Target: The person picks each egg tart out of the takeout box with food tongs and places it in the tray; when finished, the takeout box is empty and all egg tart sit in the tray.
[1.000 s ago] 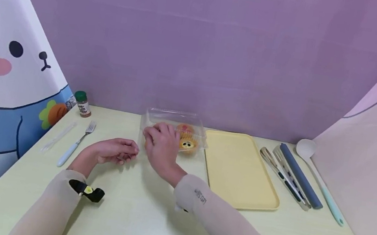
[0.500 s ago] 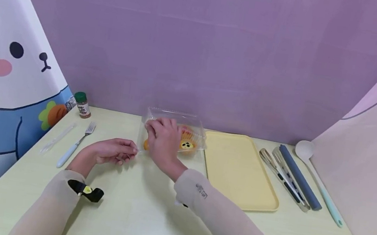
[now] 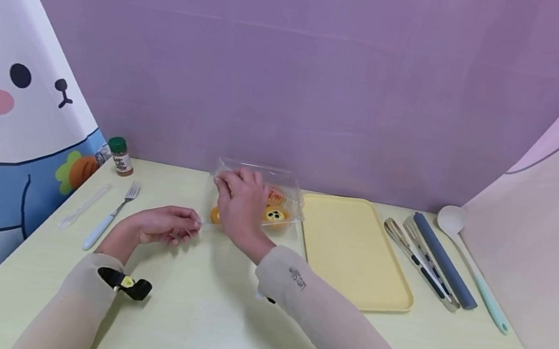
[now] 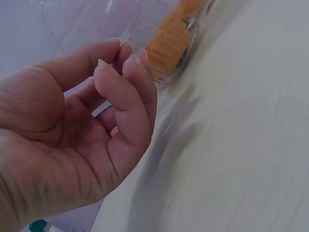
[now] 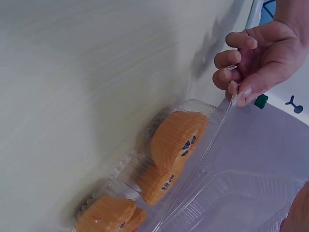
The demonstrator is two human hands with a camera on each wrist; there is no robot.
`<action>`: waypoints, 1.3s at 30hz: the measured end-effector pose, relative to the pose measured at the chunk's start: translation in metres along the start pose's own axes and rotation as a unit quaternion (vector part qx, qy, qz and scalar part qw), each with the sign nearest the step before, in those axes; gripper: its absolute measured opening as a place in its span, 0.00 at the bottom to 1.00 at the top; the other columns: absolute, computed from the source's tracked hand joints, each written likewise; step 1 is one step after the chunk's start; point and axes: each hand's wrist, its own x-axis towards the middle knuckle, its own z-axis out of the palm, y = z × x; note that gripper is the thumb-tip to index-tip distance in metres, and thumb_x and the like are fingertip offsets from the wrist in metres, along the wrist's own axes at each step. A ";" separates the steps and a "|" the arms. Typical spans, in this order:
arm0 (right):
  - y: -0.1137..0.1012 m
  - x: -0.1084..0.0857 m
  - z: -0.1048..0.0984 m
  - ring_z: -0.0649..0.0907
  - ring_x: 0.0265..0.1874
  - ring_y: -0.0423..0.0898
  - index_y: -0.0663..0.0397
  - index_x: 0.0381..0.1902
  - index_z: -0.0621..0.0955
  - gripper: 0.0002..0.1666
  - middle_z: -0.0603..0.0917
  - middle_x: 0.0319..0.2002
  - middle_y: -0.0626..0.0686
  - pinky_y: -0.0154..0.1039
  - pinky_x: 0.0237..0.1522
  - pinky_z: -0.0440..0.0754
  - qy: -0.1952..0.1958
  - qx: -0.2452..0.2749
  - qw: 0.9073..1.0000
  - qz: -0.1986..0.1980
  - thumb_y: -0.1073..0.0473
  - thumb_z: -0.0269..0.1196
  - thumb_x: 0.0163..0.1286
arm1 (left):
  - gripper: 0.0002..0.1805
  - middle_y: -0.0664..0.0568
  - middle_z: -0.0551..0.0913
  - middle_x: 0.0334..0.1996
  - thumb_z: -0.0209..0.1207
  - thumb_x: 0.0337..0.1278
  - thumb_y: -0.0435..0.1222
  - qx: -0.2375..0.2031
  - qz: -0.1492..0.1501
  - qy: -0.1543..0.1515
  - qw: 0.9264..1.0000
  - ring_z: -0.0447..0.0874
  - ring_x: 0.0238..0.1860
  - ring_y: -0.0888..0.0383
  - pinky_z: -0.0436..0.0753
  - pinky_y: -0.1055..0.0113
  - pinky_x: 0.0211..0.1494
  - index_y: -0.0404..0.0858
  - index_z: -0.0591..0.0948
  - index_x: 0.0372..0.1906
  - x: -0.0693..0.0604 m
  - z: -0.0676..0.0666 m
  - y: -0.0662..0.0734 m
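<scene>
A clear plastic clamshell box [image 3: 285, 190] stands at the back middle of the table. Inside it are several small orange cakes [image 5: 177, 137] with cartoon faces; a yellow one [image 3: 276, 215] shows beside my right hand in the head view. My left hand [image 3: 169, 225] pinches the box's near left edge between thumb and forefinger, its other fingers curled. My right hand [image 3: 242, 205] is over the left part of the box, fingers bent downward. Its fingertips are hidden, so its grip on the lid or a cake is unclear. Only a sliver of it enters the right wrist view.
Right of the box lies a yellow tray [image 3: 356, 255]. Beyond it are metal tongs [image 3: 421, 264], a blue bar-shaped item [image 3: 443, 261] and a ladle [image 3: 474, 265]. On the left are a fork [image 3: 112, 216], a clear wrapped strip [image 3: 85, 206] and a green-capped jar [image 3: 120, 156].
My right hand has shifted slightly up and back over the box. The rear pink-topped cake looks different through the plastic, and more of the left cake shows. My left hand stays at the edge.
</scene>
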 end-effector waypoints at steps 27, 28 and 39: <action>-0.009 0.031 -0.012 0.77 0.46 0.44 0.41 0.42 0.90 0.10 0.85 0.42 0.43 0.44 0.50 0.70 0.004 -0.020 0.999 -0.040 0.49 0.64 0.72 | 0.08 0.54 0.82 0.40 0.56 0.73 0.41 0.020 0.000 -0.013 1.000 0.79 0.36 0.60 0.78 0.73 0.33 0.40 0.77 0.46 -0.002 -0.001 0.001; -0.008 0.033 -0.011 0.77 0.45 0.44 0.41 0.42 0.90 0.09 0.85 0.41 0.44 0.43 0.49 0.70 0.000 -0.024 0.999 -0.044 0.49 0.65 0.71 | 0.09 0.54 0.82 0.40 0.56 0.73 0.41 0.021 -0.004 -0.011 1.000 0.79 0.36 0.60 0.78 0.72 0.33 0.40 0.77 0.47 -0.002 -0.001 0.001; -0.002 0.052 -0.006 0.74 0.45 0.43 0.38 0.42 0.90 0.10 0.83 0.39 0.42 0.42 0.48 0.67 -0.025 -0.043 0.997 -0.059 0.46 0.65 0.71 | 0.14 0.53 0.82 0.41 0.55 0.73 0.42 0.019 -0.006 -0.023 1.000 0.80 0.38 0.60 0.78 0.72 0.34 0.35 0.76 0.50 -0.004 -0.003 0.005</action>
